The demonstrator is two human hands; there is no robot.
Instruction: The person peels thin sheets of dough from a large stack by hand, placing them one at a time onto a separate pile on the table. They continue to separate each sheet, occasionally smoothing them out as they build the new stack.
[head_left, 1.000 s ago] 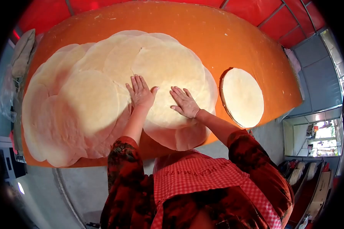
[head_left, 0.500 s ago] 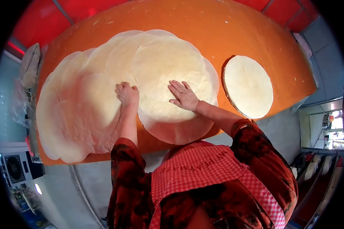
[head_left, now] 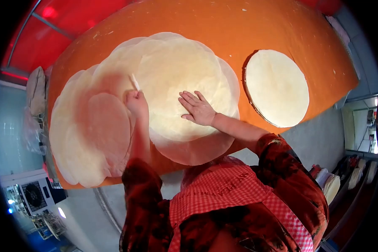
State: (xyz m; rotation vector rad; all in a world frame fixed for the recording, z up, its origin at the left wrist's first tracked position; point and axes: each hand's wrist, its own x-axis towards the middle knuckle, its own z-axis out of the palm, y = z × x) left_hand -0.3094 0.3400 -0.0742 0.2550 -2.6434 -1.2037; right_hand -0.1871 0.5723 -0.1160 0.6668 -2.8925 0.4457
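Large thin round sheets, which look like dough, overlap in a broad spread across the orange table. My right hand lies flat on the right part of the spread, fingers apart. To its left, my left hand is closed with a short narrow white strip sticking up from it. The strip looks like a piece of dough, though its lower end is hidden in my fingers. That hand is by the line where the left and right sheets meet.
A neat stack of round sheets lies to the right on the orange tabletop. A grey cloth bundle hangs by the table's left end. A unit with a round fan stands on the floor at lower left.
A white strip now shows in my left hand, which has closed into a fist at nearly the same spot. The view has shifted slightly; my right hand still lies flat.
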